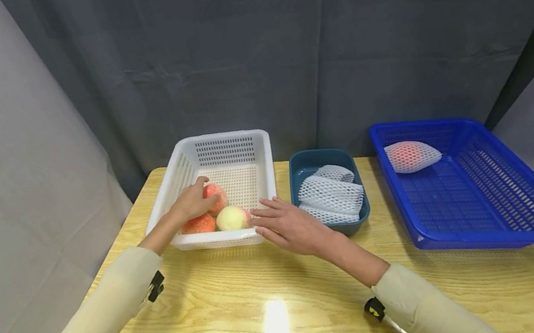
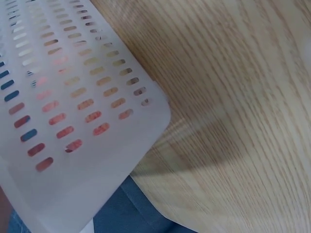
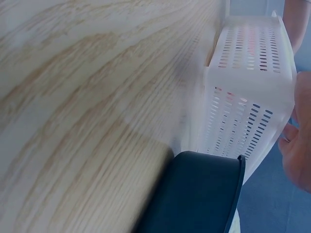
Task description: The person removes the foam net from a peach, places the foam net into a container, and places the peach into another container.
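Note:
Inside the white basket (image 1: 166, 206), at its near left, my left hand (image 1: 192, 201) grips an orange-red peach (image 1: 217, 195), thumb and fingers at its left side. Another orange-red peach (image 1: 199, 225) lies just below that hand, beside a pale yellow peach (image 1: 231, 218). My right hand (image 1: 289, 226) reaches over the basket's near right corner with its fingers spread, holding nothing. Its fingertips come right up to the pale peach. In the right wrist view, part of the right hand (image 3: 299, 141) shows beyond the basket wall (image 3: 238, 121); the left wrist view shows only the basket's outside.
A dark teal bin (image 1: 296, 171) with several white foam net sleeves (image 1: 331, 194) stands right of the white basket. Farther right, a large blue basket (image 1: 410, 220) holds one peach in a foam net (image 1: 409, 156). All stand on a wooden table (image 1: 205, 311) before a dark curtain (image 1: 230, 52).

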The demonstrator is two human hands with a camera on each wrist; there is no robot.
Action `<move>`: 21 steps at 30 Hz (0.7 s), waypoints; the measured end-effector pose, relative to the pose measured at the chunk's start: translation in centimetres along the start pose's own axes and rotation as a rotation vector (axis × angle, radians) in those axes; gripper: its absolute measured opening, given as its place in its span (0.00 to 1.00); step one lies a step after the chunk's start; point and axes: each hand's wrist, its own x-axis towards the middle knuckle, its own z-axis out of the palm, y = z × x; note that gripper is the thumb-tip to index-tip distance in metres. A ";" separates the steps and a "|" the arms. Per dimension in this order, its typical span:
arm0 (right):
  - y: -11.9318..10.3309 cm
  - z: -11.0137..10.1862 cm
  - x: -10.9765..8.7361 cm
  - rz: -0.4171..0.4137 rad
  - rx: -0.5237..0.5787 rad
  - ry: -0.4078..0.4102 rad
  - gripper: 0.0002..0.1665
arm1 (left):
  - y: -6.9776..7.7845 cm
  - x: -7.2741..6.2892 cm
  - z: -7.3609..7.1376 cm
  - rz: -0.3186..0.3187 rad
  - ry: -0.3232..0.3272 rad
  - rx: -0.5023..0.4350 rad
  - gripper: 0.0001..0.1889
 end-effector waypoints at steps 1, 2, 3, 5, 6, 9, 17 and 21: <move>0.0 -0.1 0.0 0.002 -0.003 0.001 0.22 | 0.0 0.0 0.0 0.007 0.009 -0.002 0.33; 0.0 -0.2 0.0 0.005 -0.007 0.001 0.22 | 0.1 0.0 0.0 0.016 0.019 -0.003 0.33; 0.0 -0.3 0.0 0.010 -0.010 0.001 0.22 | 0.1 0.0 0.0 0.027 0.030 -0.003 0.33; -0.1 -0.6 0.0 0.026 -0.023 -0.005 0.23 | 0.3 -0.1 -0.1 0.045 0.050 0.002 0.33; -0.1 -0.8 0.0 0.039 -0.028 -0.009 0.24 | 0.4 -0.2 -0.1 0.052 0.058 0.008 0.34; -0.1 -1.5 -0.1 0.084 -0.049 -0.023 0.25 | 1.0 -0.3 0.0 0.057 0.079 0.042 0.34; 0.0 -3.3 -0.4 0.152 -0.091 0.002 0.26 | 2.9 -0.5 0.3 0.045 0.108 0.104 0.36; 0.3 -4.0 -0.9 0.193 -0.104 -0.004 0.27 | 3.5 -0.4 0.6 0.068 0.121 0.107 0.36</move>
